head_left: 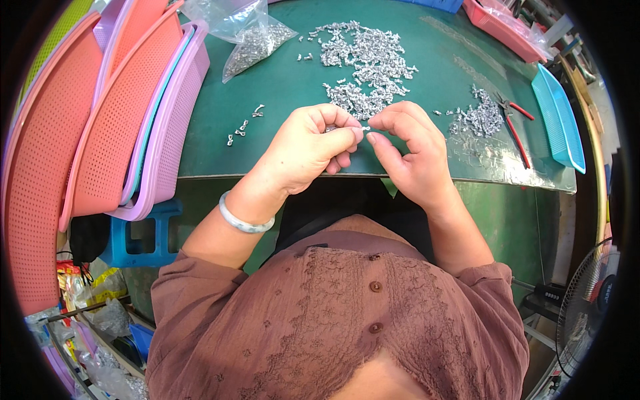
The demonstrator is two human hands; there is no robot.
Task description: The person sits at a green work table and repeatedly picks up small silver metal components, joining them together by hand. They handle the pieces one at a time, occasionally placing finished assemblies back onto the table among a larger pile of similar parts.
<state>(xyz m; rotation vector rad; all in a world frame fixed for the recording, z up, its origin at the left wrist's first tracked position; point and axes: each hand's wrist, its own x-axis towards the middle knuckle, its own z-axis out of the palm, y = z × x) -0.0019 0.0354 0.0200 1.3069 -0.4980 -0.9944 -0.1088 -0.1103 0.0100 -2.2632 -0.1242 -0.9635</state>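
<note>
My left hand (pixel 310 143) is closed, thumb and forefinger pinching a small silver metal link (pixel 366 128) whose end sticks out to the right. My right hand (pixel 413 150) faces it, thumb and forefinger parted around the link's end; they do not appear to press on it. Just beyond both hands spreads a large heap of small silver metal pieces (pixel 367 63). To the right lies a smaller heap of similar pieces (pixel 477 119), beside red-handled pliers (pixel 513 133). A few separate links (pixel 241 127) lie left of my left hand.
A clear plastic bag (pixel 257 48) of metal pieces lies at the back left. Nested pink and purple perforated baskets (pixel 180 100) crowd the left side. A blue tray (pixel 559 117) and a red tray (pixel 503 30) are at right. The green table's edge (pixel 493 181) runs below my hands.
</note>
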